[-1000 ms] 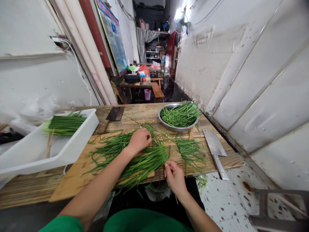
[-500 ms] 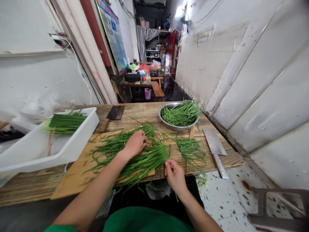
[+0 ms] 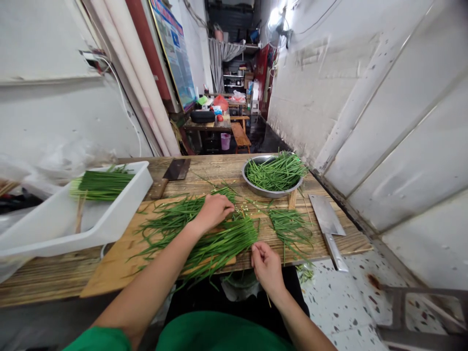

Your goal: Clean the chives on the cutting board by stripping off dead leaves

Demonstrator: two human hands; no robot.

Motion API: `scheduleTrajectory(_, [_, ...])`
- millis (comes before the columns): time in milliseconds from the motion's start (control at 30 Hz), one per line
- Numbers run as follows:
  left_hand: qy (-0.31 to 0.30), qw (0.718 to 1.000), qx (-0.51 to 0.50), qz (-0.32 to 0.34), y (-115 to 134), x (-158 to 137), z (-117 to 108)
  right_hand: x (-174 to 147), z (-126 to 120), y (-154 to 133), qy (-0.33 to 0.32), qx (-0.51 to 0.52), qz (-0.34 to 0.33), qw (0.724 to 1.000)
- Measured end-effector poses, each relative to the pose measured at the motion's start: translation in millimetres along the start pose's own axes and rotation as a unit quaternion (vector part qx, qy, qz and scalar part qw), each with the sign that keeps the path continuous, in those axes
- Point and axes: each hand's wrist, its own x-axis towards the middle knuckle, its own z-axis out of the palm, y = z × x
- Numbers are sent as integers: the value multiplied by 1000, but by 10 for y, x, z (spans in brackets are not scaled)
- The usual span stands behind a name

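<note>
Long green garlic chives (image 3: 234, 239) lie in a loose heap across the wooden cutting board (image 3: 109, 263) and past its right end. Over the heap's far side is my left hand (image 3: 215, 212), its fingers bent down and close together; whatever they pinch is hidden. My right hand (image 3: 266, 265) is closed beside the cut ends of the near bunch, at the table's front edge. A thin yellowish strand (image 3: 269, 300) sticks out below that hand. Small pale trimmings (image 3: 243, 212) are scattered just beyond the bunch.
A metal bowl (image 3: 272, 193) heaped with chives stands at the back right. Shorter chives (image 3: 288, 226) lie nearer me, beside a cleaver (image 3: 329, 219). On the left are a dark-bladed cleaver (image 3: 177, 169) and a white tray (image 3: 120, 209) with a bundle of chives (image 3: 106, 185).
My left hand has moved slightly to the right over the chives. My right hand stays closed at the bunch's ends. The whole view has shifted a little.
</note>
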Motion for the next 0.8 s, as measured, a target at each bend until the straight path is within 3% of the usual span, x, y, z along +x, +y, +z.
scheduleTrajectory(200, [-110, 985, 127, -46, 123, 326, 168, -10, -8, -23, -5, 4, 11, 1000])
scheduleTrajectory(333, [-164, 976, 134, -57, 201, 378, 152, -3, -8, -11, -3, 7, 7, 1000])
scheduleTrajectory(433, [-129, 983, 95, -91, 198, 357, 118, 6, -9, 6, -1, 8, -1, 1000])
scheduleTrajectory(533, [-60, 990, -24, -124, 117, 283, 111, 13, -7, 18, -4, 11, 1, 1000])
scheduleTrajectory(633, [-14, 982, -137, -127, 3, 181, 172, 19, -4, 7, -3, 4, -4, 1000])
scheduleTrajectory(800, [25, 969, -216, -120, -107, 94, 341, 34, -3, -28, -2, -5, -7, 1000])
